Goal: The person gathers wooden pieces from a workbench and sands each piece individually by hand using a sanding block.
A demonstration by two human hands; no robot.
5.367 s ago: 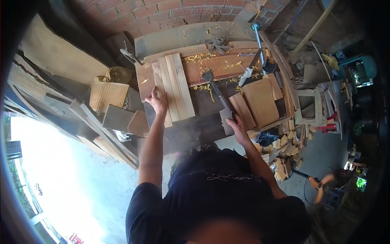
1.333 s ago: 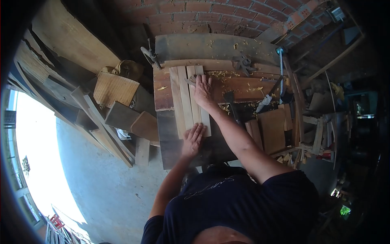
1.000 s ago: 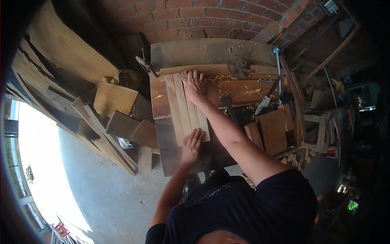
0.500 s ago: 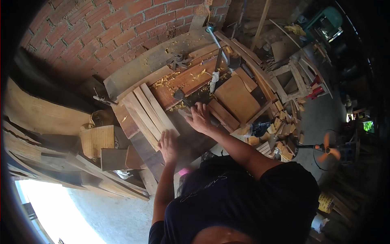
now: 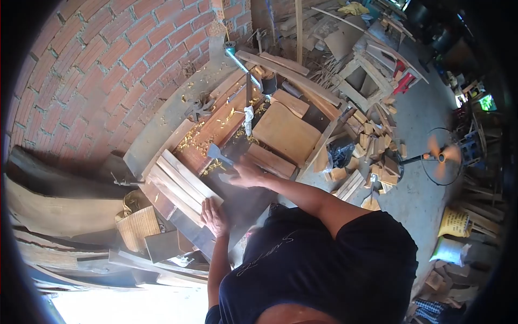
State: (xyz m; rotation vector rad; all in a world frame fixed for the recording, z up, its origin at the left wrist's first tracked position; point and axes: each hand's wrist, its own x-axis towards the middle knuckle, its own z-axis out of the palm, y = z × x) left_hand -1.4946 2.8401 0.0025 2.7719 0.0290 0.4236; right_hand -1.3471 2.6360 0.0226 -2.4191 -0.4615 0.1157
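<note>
Several pale wooden strips (image 5: 179, 182) lie side by side on the workbench. My left hand (image 5: 214, 217) is closed over their near ends, fingers bent across the wood. To its upper right, my right hand (image 5: 247, 174) is smeared by motion, with its fingers at the near end of a hand tool (image 5: 220, 154). That tool has a flat, flared grey head and points away from me, over the bench among wood shavings (image 5: 209, 166). A square tan board (image 5: 286, 134) and a reddish-brown wood block (image 5: 271, 161) lie to the right of this hand.
A handsaw (image 5: 249, 89) with a white-wrapped grip lies farther back on the bench. A metal clamp-like piece (image 5: 200, 109) sits near the brick wall (image 5: 129, 48). Wood offcuts (image 5: 372, 140) are piled on the right, close to an orange fan (image 5: 441, 157). Long planks (image 5: 65, 208) fill the left.
The view has turned, so the bench sits farther left. My right hand has come slightly toward me, and the tool's grey head has shifted with it. My left hand stays at the strip ends.
</note>
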